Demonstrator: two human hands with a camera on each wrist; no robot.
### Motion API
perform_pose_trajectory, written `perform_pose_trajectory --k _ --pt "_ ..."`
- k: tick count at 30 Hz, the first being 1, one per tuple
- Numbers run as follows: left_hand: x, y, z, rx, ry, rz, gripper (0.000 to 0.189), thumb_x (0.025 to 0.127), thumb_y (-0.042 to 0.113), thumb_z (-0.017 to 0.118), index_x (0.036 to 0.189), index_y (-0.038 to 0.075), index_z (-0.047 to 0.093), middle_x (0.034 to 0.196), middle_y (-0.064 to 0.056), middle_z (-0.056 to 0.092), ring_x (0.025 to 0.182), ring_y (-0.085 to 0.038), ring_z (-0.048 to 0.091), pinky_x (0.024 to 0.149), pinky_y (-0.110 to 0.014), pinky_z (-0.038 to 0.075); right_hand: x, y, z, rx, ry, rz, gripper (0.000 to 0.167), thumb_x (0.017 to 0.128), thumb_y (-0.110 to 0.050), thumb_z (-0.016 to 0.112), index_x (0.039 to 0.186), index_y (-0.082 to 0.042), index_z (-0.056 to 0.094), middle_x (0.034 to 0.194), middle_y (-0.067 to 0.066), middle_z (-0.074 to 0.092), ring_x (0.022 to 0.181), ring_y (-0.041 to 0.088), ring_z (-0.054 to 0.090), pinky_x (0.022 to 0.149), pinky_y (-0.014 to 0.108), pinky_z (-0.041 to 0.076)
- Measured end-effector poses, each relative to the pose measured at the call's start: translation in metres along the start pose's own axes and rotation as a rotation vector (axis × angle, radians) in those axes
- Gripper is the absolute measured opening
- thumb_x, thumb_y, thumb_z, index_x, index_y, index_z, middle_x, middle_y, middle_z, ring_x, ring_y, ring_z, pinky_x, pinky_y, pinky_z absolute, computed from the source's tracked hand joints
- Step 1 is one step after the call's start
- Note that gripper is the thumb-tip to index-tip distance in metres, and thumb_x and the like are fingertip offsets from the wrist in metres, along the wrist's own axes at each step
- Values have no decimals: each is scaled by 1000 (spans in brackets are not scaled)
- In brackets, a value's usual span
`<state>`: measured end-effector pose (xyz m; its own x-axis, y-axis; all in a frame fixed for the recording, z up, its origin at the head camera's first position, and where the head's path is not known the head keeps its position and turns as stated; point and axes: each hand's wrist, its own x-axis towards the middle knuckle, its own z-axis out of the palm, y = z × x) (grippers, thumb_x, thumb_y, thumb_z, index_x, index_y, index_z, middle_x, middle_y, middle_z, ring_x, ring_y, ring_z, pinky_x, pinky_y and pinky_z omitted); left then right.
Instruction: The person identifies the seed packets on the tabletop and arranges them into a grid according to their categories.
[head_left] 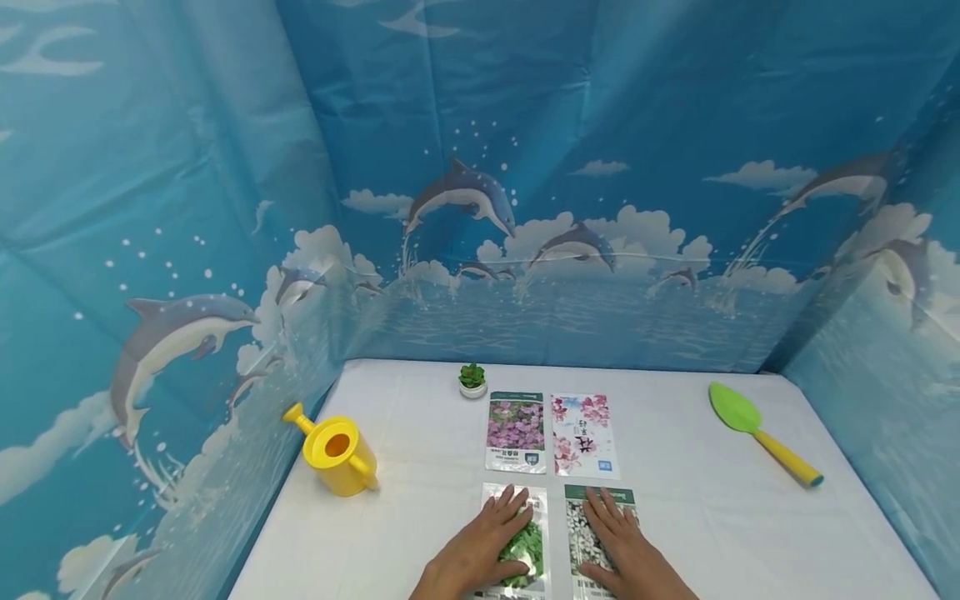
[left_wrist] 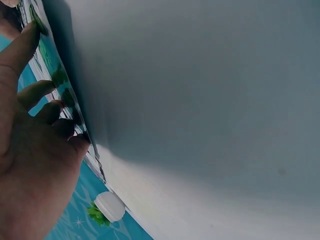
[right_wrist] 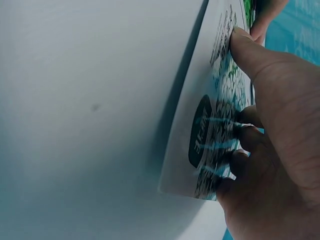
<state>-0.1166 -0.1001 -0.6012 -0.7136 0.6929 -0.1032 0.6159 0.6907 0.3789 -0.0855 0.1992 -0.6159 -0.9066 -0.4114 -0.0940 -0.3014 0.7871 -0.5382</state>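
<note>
My left hand (head_left: 486, 540) rests with spread fingers on a seed packet with a green leafy picture (head_left: 531, 543). Beside it, the spread fingers of my right hand (head_left: 621, 537) lie on a seed packet with white flowers (head_left: 581, 532). Both wrist views show fingertips touching the packet faces, with neither packet gripped. Just beyond the hands lie two more packets, one with purple-pink flowers (head_left: 516, 425) and one white with pink blossoms (head_left: 583, 435). The hands cover part of the two near packets.
A small potted succulent (head_left: 472, 380) stands behind the packets. To the left is a yellow watering can (head_left: 341, 457); to the right lies a green trowel with a yellow handle (head_left: 765, 435). Blue dolphin-print sheeting (head_left: 540, 317) borders the white table (head_left: 420, 467) at the back and sides.
</note>
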Motion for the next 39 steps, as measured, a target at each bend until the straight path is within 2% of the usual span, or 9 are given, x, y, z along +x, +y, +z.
perform_pose_trajectory --k 13,28,33,39 --pt "4 -4 0 -48 -5 -17 82 100 50 74 168 17 41 179 -2 25 166 -27 20 132 -47 28 9 -6 2 22 -19 17 100 96 -61 72 164 4 39 176 23 26 161 52 17 125 77 17" --pt "0 -7 -3 -32 5 8 79 104 50 69 170 18 38 180 -4 21 166 -26 18 132 -50 27 11 -16 2 43 -7 33 98 95 -60 74 164 1 41 176 22 26 161 51 18 123 80 15" --pt "0 -8 -4 -35 29 33 78 105 48 68 169 17 38 180 -5 23 166 -26 20 131 -51 28 11 -18 1 31 -3 18 94 97 -57 73 164 1 41 176 21 26 161 51 19 123 80 17" --pt "-1 -8 0 -13 21 35 76 103 46 71 167 16 43 179 -1 27 165 -22 23 132 -45 28 9 -15 2 9 12 -18 91 97 -51 76 163 3 43 175 22 28 159 53 22 122 81 19"
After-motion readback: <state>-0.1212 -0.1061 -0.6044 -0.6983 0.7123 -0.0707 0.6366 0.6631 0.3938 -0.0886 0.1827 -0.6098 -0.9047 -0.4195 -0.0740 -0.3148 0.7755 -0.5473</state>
